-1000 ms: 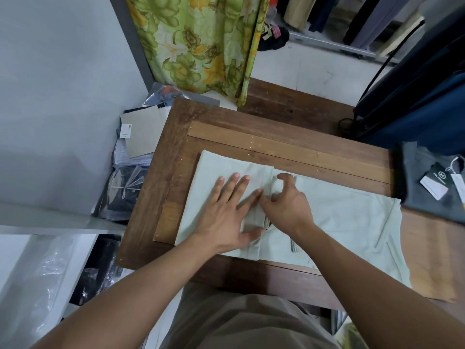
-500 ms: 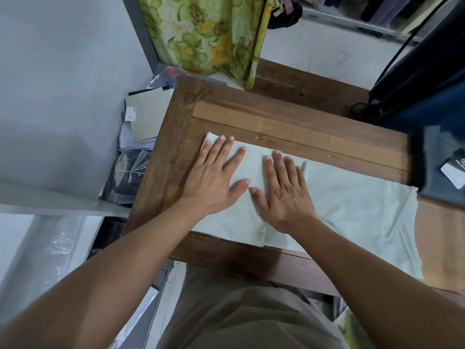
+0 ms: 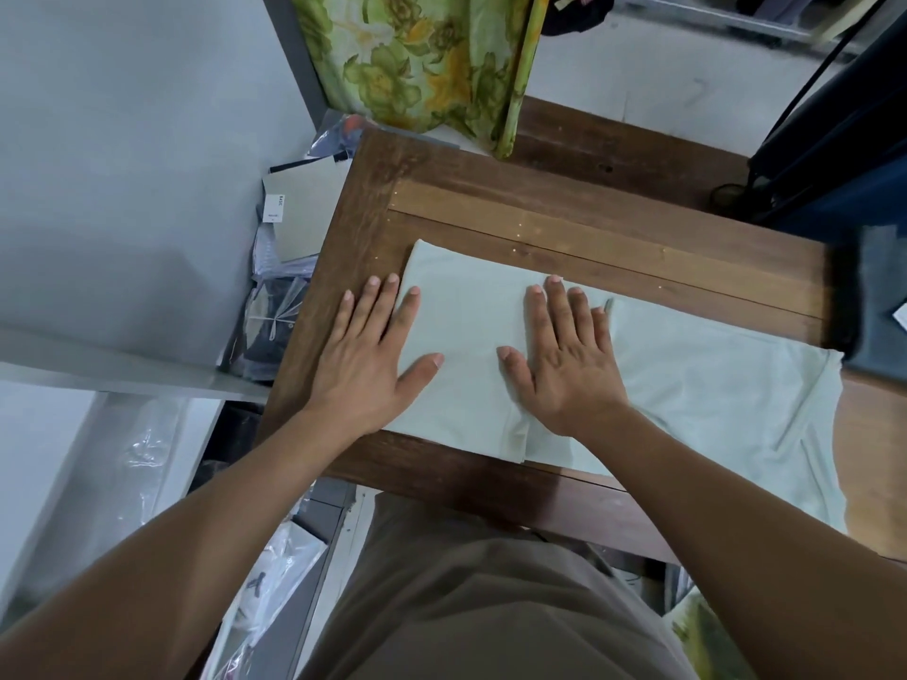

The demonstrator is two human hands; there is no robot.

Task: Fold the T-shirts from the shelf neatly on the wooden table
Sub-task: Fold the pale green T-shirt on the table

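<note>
Wooden table [image 3: 540, 198] | mint T-shirt [image 3: 711, 385] | left hand [image 3: 363, 365], right hand [image 3: 569, 370] flat, apart | dark garment [image 3: 878, 296] at right | floral curtain [image 3: 417, 56]

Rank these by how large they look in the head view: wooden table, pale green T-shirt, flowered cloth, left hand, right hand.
Largest to smallest:
1. wooden table
2. pale green T-shirt
3. flowered cloth, cut off by the top edge
4. left hand and right hand: look alike, so unranked.

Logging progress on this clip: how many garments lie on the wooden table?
2. A pale green T-shirt, partly folded, under the left hand and right hand; a dark grey garment, cropped, at the right edge of the wooden table; more may be hidden.
</note>
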